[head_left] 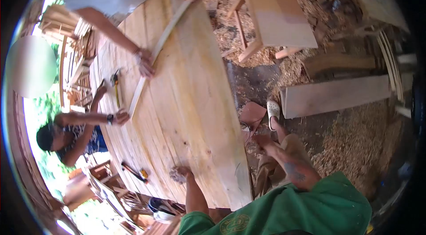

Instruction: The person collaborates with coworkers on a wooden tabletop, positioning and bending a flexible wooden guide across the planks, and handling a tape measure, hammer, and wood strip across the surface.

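- Your left hand's (183,172) grip looks closed on a clump (175,176), seemingly bracing it against the tabletop (195,115).
- Your right hand (262,140) hangs beside the tabletop, grip unclear.
- Across the tabletop, a co-worker's hands (145,62) apparently steady a strip (139,96).

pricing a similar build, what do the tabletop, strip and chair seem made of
Tabletop: wood, apparently unvarnished, with visible grain and plank seams. Strip: probably bare wood, pale and straight-edged, though its grain is unclear. Chair: likely wood, pale and smooth, no gloss showing, perhaps unfinished.
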Available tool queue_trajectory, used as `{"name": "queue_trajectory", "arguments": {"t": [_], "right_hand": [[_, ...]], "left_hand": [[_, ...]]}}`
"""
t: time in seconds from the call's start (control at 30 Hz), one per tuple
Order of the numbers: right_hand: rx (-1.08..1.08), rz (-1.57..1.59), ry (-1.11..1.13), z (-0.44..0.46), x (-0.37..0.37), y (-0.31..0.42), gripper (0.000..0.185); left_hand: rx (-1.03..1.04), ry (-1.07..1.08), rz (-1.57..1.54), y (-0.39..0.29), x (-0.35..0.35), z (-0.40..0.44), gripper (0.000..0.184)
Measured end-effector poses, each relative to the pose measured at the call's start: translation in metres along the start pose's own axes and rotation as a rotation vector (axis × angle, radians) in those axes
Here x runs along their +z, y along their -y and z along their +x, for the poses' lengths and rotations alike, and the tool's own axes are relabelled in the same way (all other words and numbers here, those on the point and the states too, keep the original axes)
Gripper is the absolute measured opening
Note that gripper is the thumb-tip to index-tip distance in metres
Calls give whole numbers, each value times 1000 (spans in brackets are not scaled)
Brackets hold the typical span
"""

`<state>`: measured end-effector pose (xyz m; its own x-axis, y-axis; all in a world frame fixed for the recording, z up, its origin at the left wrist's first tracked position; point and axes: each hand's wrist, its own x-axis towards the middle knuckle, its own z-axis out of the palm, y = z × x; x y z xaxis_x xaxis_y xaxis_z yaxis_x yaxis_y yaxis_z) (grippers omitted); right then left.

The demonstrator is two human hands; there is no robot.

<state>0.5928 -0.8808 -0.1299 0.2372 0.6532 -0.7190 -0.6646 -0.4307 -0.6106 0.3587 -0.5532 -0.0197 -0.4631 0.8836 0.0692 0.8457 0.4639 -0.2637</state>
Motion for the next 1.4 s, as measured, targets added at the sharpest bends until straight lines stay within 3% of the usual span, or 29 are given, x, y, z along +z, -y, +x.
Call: {"name": "queue_trajectory", "arguments": {"t": [0.07,0.13,0.27,0.3,0.37,0.43,0.47,0.6,0.73,0.9,1.13,1.4], "right_hand": [[-236,750,-306,-29,-19,51,27],[-504,-171,-659,-39,0,115,40],[-1099,-1019,-740,-60,72,210,54],[-1119,-1038,-727,-54,85,212,54],[-1108,-1380,-700,-34,106,204,58],[-1116,-1445,-648,-8,101,175,61],[-1092,-1499,-622,2,99,166,64],[-988,-1598,-613,0,102,158,67],[-893,-1645,-616,-3,106,157,68],[-820,-1706,-608,-3,109,160,69],[-838,-1741,-542,36,108,182,78],[-999,-1668,-749,51,126,204,76]], "left_hand": [[-12,-15,-104,5,4,1,56],[-14,-31,-170,10,33,21,58],[-84,-132,-129,8,53,26,58],[-79,-85,-179,6,20,12,58],[-98,-36,-249,-7,-5,-8,58],[66,-1,-23,0,-14,-7,61],[-30,-36,-183,4,28,15,64],[-80,29,-343,8,-4,2,65],[-72,80,-499,6,-23,-1,66],[-109,71,-459,2,-14,2,64],[-94,83,-476,7,-26,-5,67],[-115,66,-471,4,-10,1,71]]}}
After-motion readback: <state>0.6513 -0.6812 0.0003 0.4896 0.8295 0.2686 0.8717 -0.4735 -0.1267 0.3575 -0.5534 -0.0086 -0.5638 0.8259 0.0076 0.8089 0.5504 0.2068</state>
